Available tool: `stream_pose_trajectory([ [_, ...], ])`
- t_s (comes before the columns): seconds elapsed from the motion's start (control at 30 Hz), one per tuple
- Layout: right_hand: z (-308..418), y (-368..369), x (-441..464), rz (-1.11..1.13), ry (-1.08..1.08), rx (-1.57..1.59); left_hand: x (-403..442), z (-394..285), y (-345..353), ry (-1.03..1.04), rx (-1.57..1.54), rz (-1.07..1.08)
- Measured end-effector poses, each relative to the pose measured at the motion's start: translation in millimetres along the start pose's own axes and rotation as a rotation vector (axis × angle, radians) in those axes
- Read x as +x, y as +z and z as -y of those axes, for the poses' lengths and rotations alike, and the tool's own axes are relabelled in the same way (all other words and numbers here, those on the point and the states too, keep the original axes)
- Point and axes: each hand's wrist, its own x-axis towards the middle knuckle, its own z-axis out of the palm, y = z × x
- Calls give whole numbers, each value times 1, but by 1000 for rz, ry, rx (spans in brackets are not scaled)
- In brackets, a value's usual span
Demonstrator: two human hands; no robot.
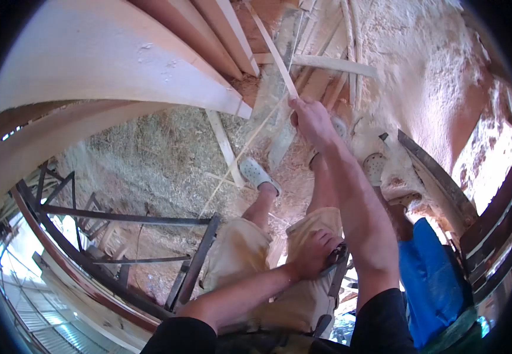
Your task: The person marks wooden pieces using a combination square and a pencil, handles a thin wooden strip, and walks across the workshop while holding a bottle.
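My right hand (312, 121) reaches forward, its fingers closed on the end of a thin, pale wooden strip (275, 53) that extends up and to the left. A thinner light-coloured strip or line (241, 154) runs from near that hand down to the lower left. At my lap, over beige shorts (238, 251), my left hand (318, 253) has its fingers curled against a dark object (337, 255) that I cannot make out.
Large pale boards (120, 59) rise at the upper left. A dark metal frame (126, 218) stands at the lower left. Wood offcuts (223, 138) lie on the shaving-covered floor. Another person's leg in blue clothing (430, 277) is close on the right.
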Motion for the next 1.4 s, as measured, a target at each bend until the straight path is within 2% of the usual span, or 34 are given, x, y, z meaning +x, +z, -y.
stream_pose_trajectory([
  [0.1,-1,6,-10,-105,-3,-35,-6,17,15,6,1,-99],
  [0.2,-15,10,7,-175,-74,-70,-12,26,27,34,105,-78],
  [0.27,-23,9,36,-208,-125,-113,-14,26,27,14,58,-70],
  [0.57,-6,22,67,-98,-110,-118,-16,34,32,36,49,-131],
  [0.67,3,19,43,-106,-56,-21,-14,35,36,32,60,-138],
  [0.77,0,11,30,-43,-38,-77,-12,31,33,32,50,-116],
  [0.87,4,6,15,-39,-3,-51,-9,25,27,23,24,-97],
  [0.97,-1,10,16,-134,-42,-26,-8,25,29,13,6,-91],
  [1.07,-1,8,31,-122,-68,23,-8,26,29,14,-15,-106],
  [1.17,16,13,39,-85,-5,0,-9,25,29,21,-5,-137],
  [1.4,3,32,38,-21,-19,-7,-11,26,29,32,7,-160],
])
